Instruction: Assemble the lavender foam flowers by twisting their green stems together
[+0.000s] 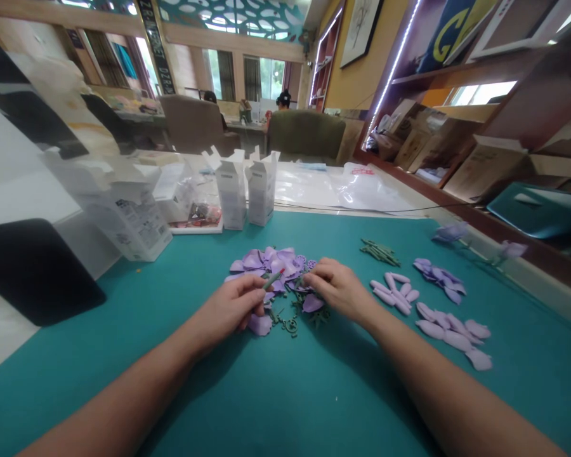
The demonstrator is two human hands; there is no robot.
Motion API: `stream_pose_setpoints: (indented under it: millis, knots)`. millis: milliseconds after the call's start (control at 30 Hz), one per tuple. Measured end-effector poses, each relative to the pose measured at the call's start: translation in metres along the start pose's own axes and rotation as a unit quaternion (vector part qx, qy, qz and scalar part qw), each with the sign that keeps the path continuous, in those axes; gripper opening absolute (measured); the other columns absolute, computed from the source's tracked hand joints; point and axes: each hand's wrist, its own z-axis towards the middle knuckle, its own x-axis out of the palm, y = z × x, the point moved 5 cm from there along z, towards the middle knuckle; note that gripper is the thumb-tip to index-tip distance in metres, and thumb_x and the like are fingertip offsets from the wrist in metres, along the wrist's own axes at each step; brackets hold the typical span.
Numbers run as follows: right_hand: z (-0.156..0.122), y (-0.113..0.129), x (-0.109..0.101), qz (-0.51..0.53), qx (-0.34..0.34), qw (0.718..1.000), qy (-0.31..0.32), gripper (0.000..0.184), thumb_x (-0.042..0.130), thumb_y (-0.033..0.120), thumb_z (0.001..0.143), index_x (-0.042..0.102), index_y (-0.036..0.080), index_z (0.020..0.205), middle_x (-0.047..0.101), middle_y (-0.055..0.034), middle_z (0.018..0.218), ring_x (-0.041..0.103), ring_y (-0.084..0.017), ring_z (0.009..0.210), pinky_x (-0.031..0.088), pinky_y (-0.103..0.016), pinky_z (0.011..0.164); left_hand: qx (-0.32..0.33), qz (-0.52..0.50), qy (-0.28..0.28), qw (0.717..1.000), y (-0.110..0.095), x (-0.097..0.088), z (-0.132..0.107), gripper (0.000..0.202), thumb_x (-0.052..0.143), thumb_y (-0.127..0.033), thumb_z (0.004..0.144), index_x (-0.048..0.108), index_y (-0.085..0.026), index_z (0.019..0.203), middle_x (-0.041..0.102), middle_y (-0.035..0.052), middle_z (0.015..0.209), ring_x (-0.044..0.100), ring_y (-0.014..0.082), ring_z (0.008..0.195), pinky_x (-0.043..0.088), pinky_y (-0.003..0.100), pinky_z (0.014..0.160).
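Observation:
My left hand (242,301) is closed in a pinch on a thin green stem piece (273,279) with a red tip, held just over the pile. My right hand (339,287) has its fingers together at the right side of the pile; whatever they pinch, if anything, is hidden. Between both hands lies a heap of purple petal pieces (252,259). Small green parts (290,326), some ring-shaped, are scattered at its near side. A spiky green piece (320,317) lies beneath my right hand.
Sorted on the green mat (285,393) at the right are green stems (380,252), pale rounded pieces (396,293), purple petals (439,279) and pale petals (454,333). White boxes (261,193) stand along the back. A black panel (38,273) is at left.

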Motion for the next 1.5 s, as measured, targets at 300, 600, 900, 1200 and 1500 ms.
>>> stream_pose_setpoints:
  millis: [300, 600, 900, 1200, 1500]
  knots:
    - [-0.008, 0.003, 0.029, -0.315, -0.035, 0.946, 0.061, 0.025, 0.055, 0.028, 0.092, 0.069, 0.018, 0.073, 0.063, -0.0072, 0.082, 0.05, -0.021, 0.08, 0.03, -0.032, 0.066, 0.007, 0.007, 0.01, 1.0, 0.001, 0.002, 0.0, 0.029, 0.052, -0.039, 0.077, 0.054, -0.015, 0.094, 0.056, -0.0032, 0.063, 0.038, 0.0059, 0.04, 0.026, 0.022, 0.042]
    - [-0.012, 0.011, 0.036, -0.346, -0.051, 0.935, 0.06, 0.013, 0.066, 0.028, 0.084, 0.07, 0.019, 0.077, 0.065, -0.0065, 0.085, 0.052, -0.023, 0.086, 0.03, -0.032, 0.066, 0.012, 0.006, 0.015, 1.0, 0.002, 0.003, 0.0, 0.029, 0.052, -0.039, 0.077, 0.054, -0.015, 0.094, 0.056, -0.0025, 0.063, 0.038, 0.0061, 0.041, 0.025, 0.022, 0.043]
    - [-0.011, 0.014, 0.02, -0.173, -0.045, 0.984, -0.027, 0.007, 0.056, 0.02, 0.083, 0.063, 0.018, 0.081, 0.065, -0.0048, 0.079, 0.053, -0.018, 0.073, 0.036, -0.03, 0.068, 0.027, 0.031, 0.027, 0.999, 0.002, 0.004, -0.001, 0.026, 0.05, -0.039, 0.079, 0.055, -0.017, 0.091, 0.056, -0.002, 0.066, 0.042, 0.0085, 0.046, 0.031, 0.023, 0.046]
    - [-0.005, -0.002, 0.019, 0.243, 0.057, 0.968, -0.02, 0.019, 0.063, 0.034, 0.077, 0.068, 0.02, 0.09, 0.068, -0.0023, 0.081, 0.059, -0.017, 0.074, 0.045, -0.029, 0.068, 0.096, 0.183, -0.019, 0.978, -0.01, 0.003, -0.008, 0.032, 0.044, -0.037, 0.084, 0.064, -0.02, 0.102, 0.06, -0.0012, 0.069, 0.054, 0.0171, 0.064, 0.04, 0.027, 0.06]
    - [-0.006, -0.001, 0.018, 0.317, 0.077, 0.945, -0.024, 0.017, 0.072, 0.032, 0.071, 0.072, 0.021, 0.084, 0.069, -0.0013, 0.077, 0.061, -0.016, 0.074, 0.048, -0.03, 0.069, 0.13, 0.247, -0.028, 0.96, -0.012, 0.002, -0.009, 0.04, 0.041, -0.039, 0.088, 0.066, -0.023, 0.116, 0.072, 0.0025, 0.093, 0.063, 0.0208, 0.083, 0.047, 0.03, 0.08]
